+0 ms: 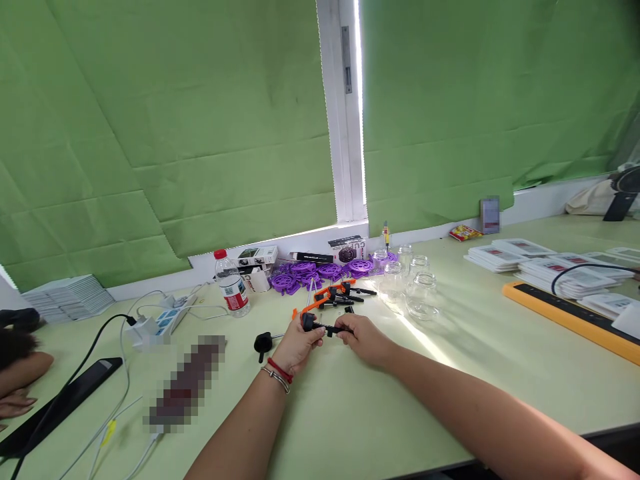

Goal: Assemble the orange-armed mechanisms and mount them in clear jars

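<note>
Bench [360,413] was pale green. Purple parts [303,271] lay at twelve o'clock, jars [421,297] at two, bottle [234,297] at ten. Left hand [296,345] had grip closed on bulky end of black part [330,330]; right hand [367,339] had grip pinching thin end. Black part: dial centre, between both.

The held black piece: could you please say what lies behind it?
Behind the black piece lie other black parts, an orange strip and purple pieces; whatever it covers cannot be seen.
</note>
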